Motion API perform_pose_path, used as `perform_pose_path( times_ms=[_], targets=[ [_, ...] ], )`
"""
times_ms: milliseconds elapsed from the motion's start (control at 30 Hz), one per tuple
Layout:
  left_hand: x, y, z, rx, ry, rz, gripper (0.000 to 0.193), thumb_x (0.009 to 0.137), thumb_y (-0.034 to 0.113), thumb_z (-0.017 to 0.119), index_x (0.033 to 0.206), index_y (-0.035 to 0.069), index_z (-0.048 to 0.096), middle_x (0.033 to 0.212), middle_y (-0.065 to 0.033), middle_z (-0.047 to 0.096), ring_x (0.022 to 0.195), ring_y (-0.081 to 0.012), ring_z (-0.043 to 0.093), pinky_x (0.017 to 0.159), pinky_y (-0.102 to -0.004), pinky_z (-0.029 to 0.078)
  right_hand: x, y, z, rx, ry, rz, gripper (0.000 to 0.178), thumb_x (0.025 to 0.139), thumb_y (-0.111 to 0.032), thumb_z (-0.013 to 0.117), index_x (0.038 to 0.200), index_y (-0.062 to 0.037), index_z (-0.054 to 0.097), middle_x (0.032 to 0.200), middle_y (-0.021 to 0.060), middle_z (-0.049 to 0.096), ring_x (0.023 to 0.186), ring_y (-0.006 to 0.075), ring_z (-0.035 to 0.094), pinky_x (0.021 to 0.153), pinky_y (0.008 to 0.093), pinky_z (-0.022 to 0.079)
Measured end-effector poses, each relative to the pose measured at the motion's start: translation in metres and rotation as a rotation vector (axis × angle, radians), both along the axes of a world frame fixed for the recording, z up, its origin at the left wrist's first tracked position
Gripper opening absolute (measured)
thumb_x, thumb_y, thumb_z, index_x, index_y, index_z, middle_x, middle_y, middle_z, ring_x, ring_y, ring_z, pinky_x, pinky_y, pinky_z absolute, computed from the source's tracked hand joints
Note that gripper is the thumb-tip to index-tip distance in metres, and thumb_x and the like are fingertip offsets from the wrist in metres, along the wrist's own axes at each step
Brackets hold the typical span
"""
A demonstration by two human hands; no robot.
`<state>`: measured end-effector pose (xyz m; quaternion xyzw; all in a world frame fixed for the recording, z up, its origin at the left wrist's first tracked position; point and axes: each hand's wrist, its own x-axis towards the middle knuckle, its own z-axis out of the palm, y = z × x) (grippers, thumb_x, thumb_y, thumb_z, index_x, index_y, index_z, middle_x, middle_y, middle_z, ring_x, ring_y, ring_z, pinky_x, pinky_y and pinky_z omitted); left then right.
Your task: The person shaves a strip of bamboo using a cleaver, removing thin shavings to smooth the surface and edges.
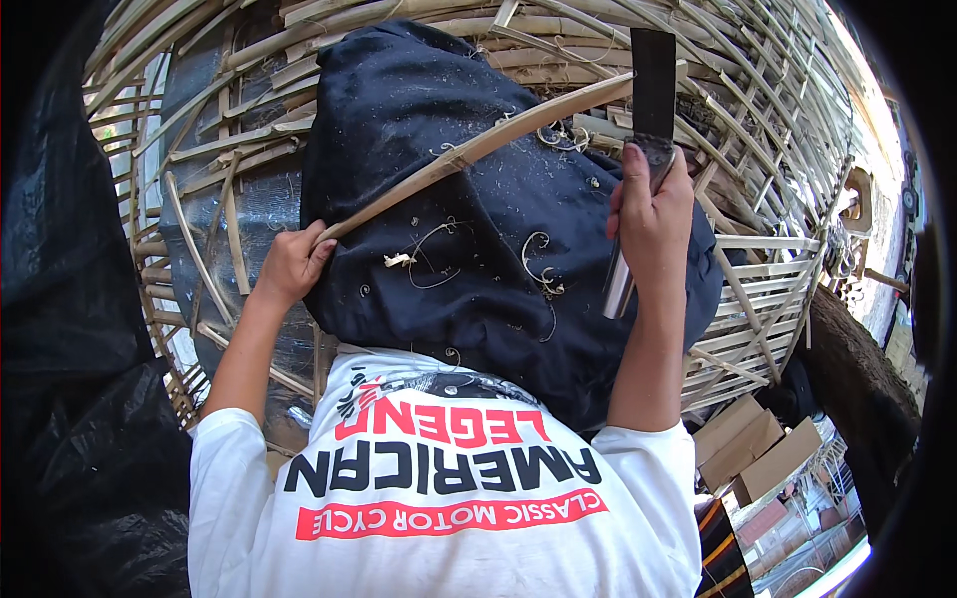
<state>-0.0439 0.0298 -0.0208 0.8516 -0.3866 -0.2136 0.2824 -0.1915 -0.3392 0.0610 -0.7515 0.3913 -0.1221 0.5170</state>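
From where I stand, the reference is the dark cloth draped over the person's lap. The bamboo strip slants above it, from its left edge to beyond its far right side. The left hand is closed on the strip's near end; the right hand, above the cloth's right side, is clamped on the broad-bladed knife. Blade-to-strip contact cannot be confirmed. The step appears to be shaving. Recommended: keep the left hand behind the edge, hold the blade shallow, take thin strokes, and ease pressure at the strip's joint.
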Motion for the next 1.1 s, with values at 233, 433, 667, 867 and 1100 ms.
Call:
perform_pose_path(
  times_ms=[233, 433, 667, 867, 1100],
  targets=[
    [-0.004, 0.000, -0.005, 0.016, -0.010, 0.024, 0.036, 0.098, 0.036, 0.054, 0.085, 0.002, 0.053, 0.066, -0.0231, 0.055, 0.066, -0.0455, 0.058, 0.055, -0.0463, 0.044, -0.004, -0.026, 0.019, -0.054, 0.008, 0.098, 0.030, 0.097, -0.029, 0.060, 0.095, 0.0004, 0.055, 0.060, 0.0083, 0.057, 0.053, 0.0175, 0.055, 0.053, 0.0326, 0.045],
    [-0.006, -0.004, 0.004, 0.038, -0.074, 0.038, 0.033, 0.098, 0.034, 0.056, 0.087, 0.003, 0.054, 0.066, -0.0227, 0.056, 0.067, -0.0449, 0.059, 0.055, -0.0464, 0.044, 0.005, 0.026, -0.013, 0.005, 0.032, 0.303, 0.030, 0.096, -0.026, 0.062, 0.097, 0.0034, 0.054, 0.068, 0.0212, 0.062, 0.060, 0.0345, 0.061, 0.061, 0.0391, 0.048],
    [-0.008, 0.000, -0.005, 0.059, -0.080, 0.053, 0.030, 0.098, 0.033, 0.056, 0.088, 0.004, 0.055, 0.068, -0.0218, 0.058, 0.069, -0.0442, 0.060, 0.056, -0.0477, 0.045, 0.012, 0.032, -0.015, -0.056, 0.054, 0.222, 0.029, 0.094, -0.026, 0.062, 0.097, 0.0008, 0.054, 0.070, 0.0234, 0.064, 0.065, 0.0425, 0.064, 0.060, 0.0435, 0.049],
    [-0.016, -0.001, 0.002, 0.064, -0.129, 0.067, 0.029, 0.097, 0.032, 0.057, 0.088, 0.004, 0.053, 0.068, -0.0206, 0.058, 0.068, -0.0437, 0.060, 0.056, -0.0480, 0.045, 0.006, 0.050, -0.002, -0.100, 0.070, 0.349, 0.029, 0.093, -0.025, 0.064, 0.093, 0.0014, 0.052, 0.070, 0.0263, 0.062, 0.069, 0.0482, 0.060, 0.060, 0.0473, 0.047],
    [-0.043, -0.006, 0.000, 0.117, -0.279, 0.153, 0.022, 0.092, 0.019, 0.061, 0.092, 0.002, 0.048, 0.082, -0.0204, 0.058, 0.074, -0.0434, 0.060, 0.061, -0.0493, 0.046, -0.036, 0.008, 0.015, 0.180, -0.190, -0.043, 0.021, 0.099, -0.023, 0.057, 0.101, -0.0044, 0.048, 0.068, 0.0033, 0.056, 0.050, 0.0076, 0.051, 0.043, 0.0227, 0.041]
  ],
)
